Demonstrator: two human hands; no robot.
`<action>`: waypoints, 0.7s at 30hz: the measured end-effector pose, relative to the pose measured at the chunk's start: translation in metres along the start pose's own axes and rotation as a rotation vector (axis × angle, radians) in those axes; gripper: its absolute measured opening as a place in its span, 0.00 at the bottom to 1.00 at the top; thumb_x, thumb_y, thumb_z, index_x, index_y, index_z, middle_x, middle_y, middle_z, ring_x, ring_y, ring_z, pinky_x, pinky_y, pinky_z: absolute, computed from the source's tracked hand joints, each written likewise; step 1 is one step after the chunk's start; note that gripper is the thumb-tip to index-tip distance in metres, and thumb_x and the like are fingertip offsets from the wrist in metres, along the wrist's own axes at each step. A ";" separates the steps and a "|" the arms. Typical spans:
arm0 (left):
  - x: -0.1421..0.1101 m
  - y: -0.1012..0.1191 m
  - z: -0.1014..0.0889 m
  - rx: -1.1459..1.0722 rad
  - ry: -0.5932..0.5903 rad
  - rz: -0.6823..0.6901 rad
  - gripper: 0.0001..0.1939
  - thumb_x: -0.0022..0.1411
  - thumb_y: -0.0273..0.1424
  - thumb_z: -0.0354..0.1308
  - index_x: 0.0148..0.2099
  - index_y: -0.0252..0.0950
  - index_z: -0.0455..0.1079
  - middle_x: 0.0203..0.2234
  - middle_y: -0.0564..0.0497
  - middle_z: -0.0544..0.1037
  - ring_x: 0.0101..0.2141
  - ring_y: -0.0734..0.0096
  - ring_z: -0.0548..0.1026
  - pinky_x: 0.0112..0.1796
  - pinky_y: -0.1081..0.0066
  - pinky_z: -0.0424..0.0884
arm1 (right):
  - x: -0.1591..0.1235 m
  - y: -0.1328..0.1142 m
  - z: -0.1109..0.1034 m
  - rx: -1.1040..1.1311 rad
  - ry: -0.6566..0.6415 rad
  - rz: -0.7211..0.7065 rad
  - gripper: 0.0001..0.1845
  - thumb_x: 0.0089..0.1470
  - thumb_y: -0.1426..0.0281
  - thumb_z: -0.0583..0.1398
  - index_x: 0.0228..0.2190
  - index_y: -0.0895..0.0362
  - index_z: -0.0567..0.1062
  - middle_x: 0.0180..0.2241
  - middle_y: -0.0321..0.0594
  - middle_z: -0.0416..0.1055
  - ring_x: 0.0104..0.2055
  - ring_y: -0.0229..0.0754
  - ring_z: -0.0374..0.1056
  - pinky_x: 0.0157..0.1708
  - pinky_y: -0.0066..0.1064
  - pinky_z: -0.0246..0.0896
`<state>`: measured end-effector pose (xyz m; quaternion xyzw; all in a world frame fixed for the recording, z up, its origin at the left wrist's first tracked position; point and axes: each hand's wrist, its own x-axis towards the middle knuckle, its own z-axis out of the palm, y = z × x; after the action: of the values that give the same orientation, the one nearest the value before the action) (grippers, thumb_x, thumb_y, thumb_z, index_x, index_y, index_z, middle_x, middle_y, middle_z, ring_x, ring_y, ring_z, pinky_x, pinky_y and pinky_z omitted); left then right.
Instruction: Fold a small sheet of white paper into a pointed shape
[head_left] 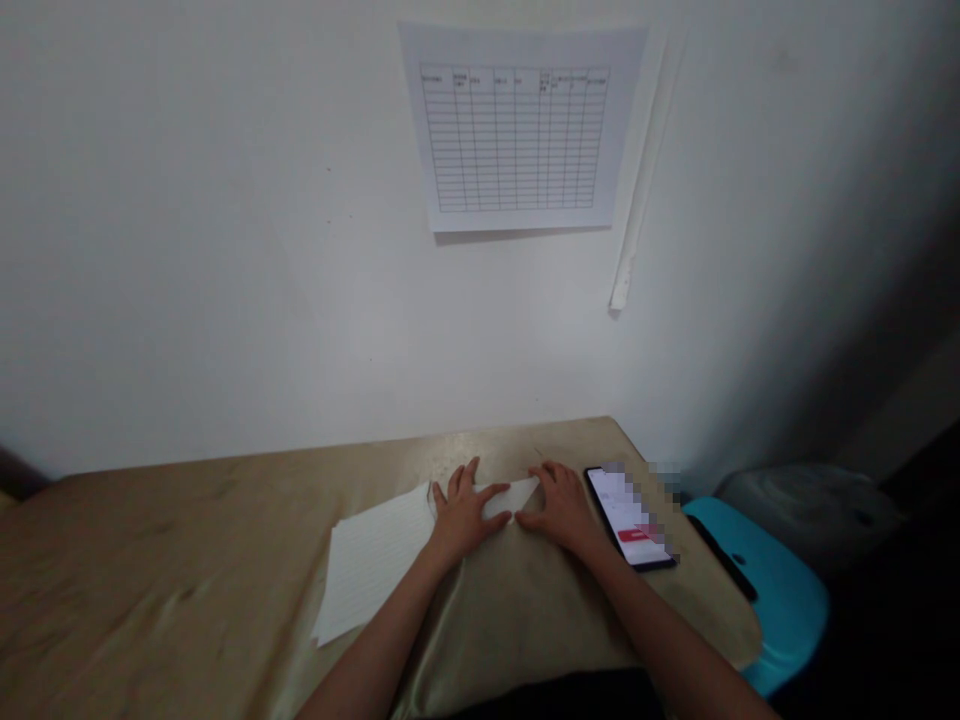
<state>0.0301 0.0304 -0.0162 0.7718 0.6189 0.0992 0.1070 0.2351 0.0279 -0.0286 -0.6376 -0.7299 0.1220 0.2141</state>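
Two ends of a small white paper are held, one by the left hand and one by the right hand, near the desk's far edge. It seems to be getting folded or pressed flat; steady fingers seem to be needed. Its ends are hidden by fingers. The phone by the right edge is partly blurred.

**One of Nearly Everything, Except Lined Paper**

There was one table, one phone, one small white paper piece and one teal object. The wall bore one printed grid sheet and one white strip. Lined sheets numbered at least two; their exact count was unclear.
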 end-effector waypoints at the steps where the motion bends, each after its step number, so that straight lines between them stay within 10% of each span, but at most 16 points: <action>1: 0.000 0.000 0.000 -0.001 -0.003 0.001 0.27 0.57 0.50 0.63 0.59 0.64 0.69 0.73 0.52 0.46 0.70 0.39 0.43 0.61 0.29 0.36 | -0.001 -0.001 0.001 -0.005 -0.007 0.000 0.45 0.43 0.52 0.67 0.60 0.54 0.67 0.63 0.53 0.59 0.66 0.58 0.52 0.66 0.46 0.40; 21: -0.001 -0.001 0.001 0.013 0.002 0.012 0.26 0.59 0.51 0.61 0.60 0.64 0.68 0.73 0.53 0.47 0.69 0.38 0.45 0.61 0.29 0.35 | 0.004 0.004 0.003 0.048 0.030 0.017 0.35 0.47 0.53 0.68 0.54 0.53 0.72 0.59 0.48 0.64 0.63 0.54 0.57 0.63 0.42 0.47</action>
<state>0.0298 0.0295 -0.0176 0.7761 0.6150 0.0966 0.1005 0.2372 0.0332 -0.0322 -0.6400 -0.7182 0.1317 0.2393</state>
